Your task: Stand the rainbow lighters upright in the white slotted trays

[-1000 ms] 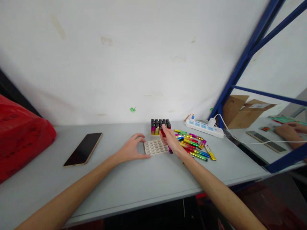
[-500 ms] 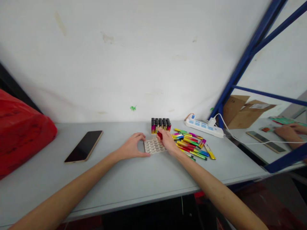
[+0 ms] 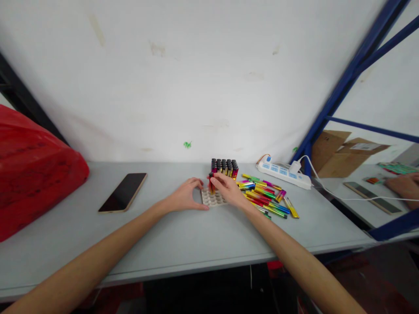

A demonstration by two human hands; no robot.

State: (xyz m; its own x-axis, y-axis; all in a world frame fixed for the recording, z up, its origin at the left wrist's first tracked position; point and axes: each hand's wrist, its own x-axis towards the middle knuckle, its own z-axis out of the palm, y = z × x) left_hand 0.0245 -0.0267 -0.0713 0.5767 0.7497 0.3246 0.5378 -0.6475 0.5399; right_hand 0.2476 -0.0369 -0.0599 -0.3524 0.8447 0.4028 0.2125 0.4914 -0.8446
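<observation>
My left hand (image 3: 186, 195) curves around the left side of a pale tray (image 3: 214, 200) with rows of oval holes, its thumb at the near corner and fingers at the far one. My right hand (image 3: 228, 188) pinches an upright red and gold lighter (image 3: 211, 183) with a black top, at the tray's far left part. The lighter's lower end is at the holes; how deep it sits I cannot tell. Right of my right hand lies a loose pile of shiny coloured lighters (image 3: 262, 196). Behind the tray stands a block of upright lighters with black tops (image 3: 224, 168).
A phone (image 3: 123, 192) lies on the left of the grey table, near a red plastic bag (image 3: 36, 174). A white power strip (image 3: 284, 174) with a cable lies at the back right. Beyond the blue frame (image 3: 340, 87) are a cardboard box (image 3: 347, 152) and another person's hand (image 3: 404, 187).
My right hand has brought the red lighter slightly left and turned it so it stands upright over the tray. My left hand keeps its place at the tray. The view has shifted slightly.
</observation>
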